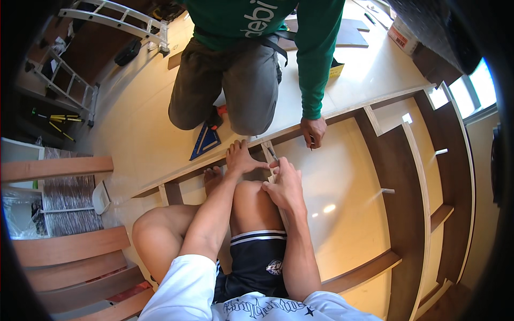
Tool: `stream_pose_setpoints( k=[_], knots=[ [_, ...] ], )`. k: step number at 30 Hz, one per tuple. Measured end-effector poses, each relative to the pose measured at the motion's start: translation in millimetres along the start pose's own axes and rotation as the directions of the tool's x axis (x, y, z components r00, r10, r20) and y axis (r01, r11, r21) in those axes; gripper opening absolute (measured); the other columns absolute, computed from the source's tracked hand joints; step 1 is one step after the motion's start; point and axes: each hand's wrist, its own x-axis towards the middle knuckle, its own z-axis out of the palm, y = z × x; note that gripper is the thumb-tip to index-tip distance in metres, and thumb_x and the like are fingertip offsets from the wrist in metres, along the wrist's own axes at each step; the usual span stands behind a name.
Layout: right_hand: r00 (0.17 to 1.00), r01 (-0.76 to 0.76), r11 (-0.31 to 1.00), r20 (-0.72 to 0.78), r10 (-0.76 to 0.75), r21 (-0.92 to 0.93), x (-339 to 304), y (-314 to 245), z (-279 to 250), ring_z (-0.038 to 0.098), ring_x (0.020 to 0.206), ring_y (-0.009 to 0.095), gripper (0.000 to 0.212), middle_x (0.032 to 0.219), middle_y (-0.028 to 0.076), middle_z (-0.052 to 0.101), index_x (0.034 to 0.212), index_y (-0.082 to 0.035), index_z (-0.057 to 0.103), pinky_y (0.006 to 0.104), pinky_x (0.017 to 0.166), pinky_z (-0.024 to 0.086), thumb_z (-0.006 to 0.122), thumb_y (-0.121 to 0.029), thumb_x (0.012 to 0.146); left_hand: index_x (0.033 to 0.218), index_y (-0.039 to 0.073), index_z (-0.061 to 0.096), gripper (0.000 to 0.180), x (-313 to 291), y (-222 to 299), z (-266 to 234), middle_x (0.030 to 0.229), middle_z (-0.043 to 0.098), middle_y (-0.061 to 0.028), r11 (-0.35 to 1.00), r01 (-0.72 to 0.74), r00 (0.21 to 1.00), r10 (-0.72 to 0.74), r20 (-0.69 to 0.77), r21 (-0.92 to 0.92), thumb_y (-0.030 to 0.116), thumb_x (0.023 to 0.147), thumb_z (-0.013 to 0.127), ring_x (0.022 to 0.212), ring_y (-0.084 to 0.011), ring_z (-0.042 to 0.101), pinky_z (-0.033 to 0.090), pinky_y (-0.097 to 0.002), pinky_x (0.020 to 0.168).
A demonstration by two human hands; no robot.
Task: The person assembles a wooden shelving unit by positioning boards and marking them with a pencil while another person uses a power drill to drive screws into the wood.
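The wooden frame (407, 219) lies under and around both hands, mostly to their right, its dark boards edged in pale wood. The left hand (242, 159) is spread, fingertips on the near long edge and thumb reaching toward the divider (266, 145); the right hand (285, 184), just beside it, pinches a thin dark tool (272, 153) close to that same divider. As far as can be judged, the frame is largely put together: long boards, dividers and short crosspieces stand in place, with its bays uncovered. Whether the joint at the hands is fixed or only being marked, I cannot tell; loose boards (72, 243) well to the left of the hands look unused so far. The bay right of the hands shows pale floor and spots of light; the one by the left hand holds a bare foot (213, 181). Beyond the co-worker's hand (314, 132), which grips something small and dark, sit a yellow box (336, 69) and, farther right, a white bucket (404, 35), their contents not discernible.
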Motion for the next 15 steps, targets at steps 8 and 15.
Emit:
stream_pose_setpoints(
  k=[8,15],
  knots=[
    [1.0,-0.025,1.0,-0.014,0.025,0.009,-2.7,-4.9,-1.3,0.06,0.102,0.037,0.056,0.106,0.014,0.066,0.12,-0.009,0.062,0.0448,0.098,0.045,0.086,-0.015,0.07,0.162,0.0,0.037,0.151,2.0,-0.1,0.8,0.163,0.042,-0.0226,0.999,-0.011,1.0,0.01,0.022,0.046,0.087,0.05,0.088,0.155,-0.0385,0.037,0.031,-0.0486,0.127],
    [1.0,-0.008,1.0,-0.02,0.008,0.006,-2.5,-1.2,1.2,0.059,0.101,0.037,0.055,0.105,0.014,0.066,0.119,-0.01,0.062,0.045,0.096,0.045,0.086,-0.015,0.07,0.16,0.001,0.04,0.148,1.6,-1.6,2.5,0.157,0.046,-0.021,0.999,-0.022,1.0,0.021,0.013,0.034,0.086,0.049,0.089,0.151,-0.0378,0.04,0.033,-0.0483,0.124]
  ],
)
